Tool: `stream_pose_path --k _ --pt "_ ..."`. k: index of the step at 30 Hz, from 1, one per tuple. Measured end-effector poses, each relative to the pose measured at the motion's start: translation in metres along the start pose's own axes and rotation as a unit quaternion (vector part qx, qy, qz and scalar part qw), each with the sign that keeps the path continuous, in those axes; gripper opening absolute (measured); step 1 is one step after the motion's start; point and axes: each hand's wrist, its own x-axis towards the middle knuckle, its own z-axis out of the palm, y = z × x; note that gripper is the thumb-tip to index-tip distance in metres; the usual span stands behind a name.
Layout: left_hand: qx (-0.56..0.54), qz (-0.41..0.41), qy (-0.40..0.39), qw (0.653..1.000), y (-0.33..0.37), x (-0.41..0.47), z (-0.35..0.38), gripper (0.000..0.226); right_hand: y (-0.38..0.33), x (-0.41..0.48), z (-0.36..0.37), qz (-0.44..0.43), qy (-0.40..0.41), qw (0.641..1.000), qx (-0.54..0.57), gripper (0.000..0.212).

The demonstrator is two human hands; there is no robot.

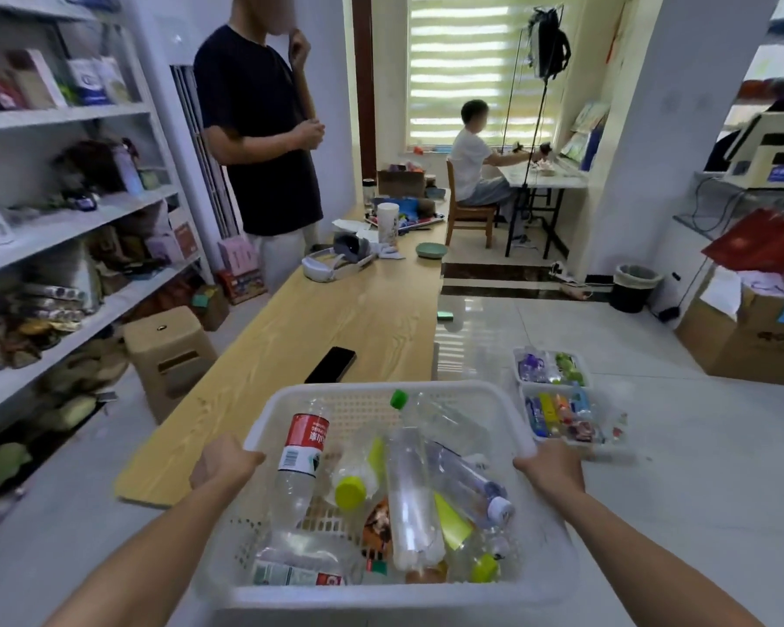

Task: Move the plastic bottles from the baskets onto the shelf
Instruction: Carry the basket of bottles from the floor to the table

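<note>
Both hands are gripping the white basket (381,601) at 6 o'clock. The left hand (227,463) fingers are curling over the left rim and the right hand (551,466) fingers are hooking the right rim. Plastic bottles (410,495) are lying loose inside, piled crosswise, and a red-label bottle (302,450) is leaning by the left wall.

My read: this is the carry to the shelf (64,114), running 8 to 10 o'clock. To do it well:
- hold the basket level with both grips even, since the bottles are likely to roll;
- swing left past the stool (168,350) at 10;
- aim for a board with room, as most are looking full.

Smaller baskets (562,441) are sitting on the floor at 2, also loaded. The wooden surface (358,319) is running toward 12, carrying a phone (330,365) and, further on, a headset (336,264).

Far off, one person (259,129) is standing at 11 and another (471,169) is sitting at 12.
</note>
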Motion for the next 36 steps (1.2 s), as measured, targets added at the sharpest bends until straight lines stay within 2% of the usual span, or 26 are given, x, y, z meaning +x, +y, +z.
stream_pose_path --k 6,13,29,36 --pt "0.055 0.016 -0.047 0.997 -0.073 0.077 -0.029 0.042 -0.058 -0.030 0.089 0.012 -0.024 1.000 -0.015 0.025" --pt "0.063 0.027 -0.065 0.996 -0.117 0.141 -0.039 0.040 -0.095 -0.035 0.161 0.036 -0.026 0.999 -0.003 0.040" --pt "0.036 0.027 -0.101 0.994 -0.073 0.261 -0.040 0.044 -0.166 0.041 0.220 0.048 0.003 0.997 -0.058 0.039" --pt "0.060 0.025 -0.072 0.995 -0.048 0.310 -0.038 0.035 -0.199 0.098 0.240 0.041 0.016 0.997 -0.056 0.039"
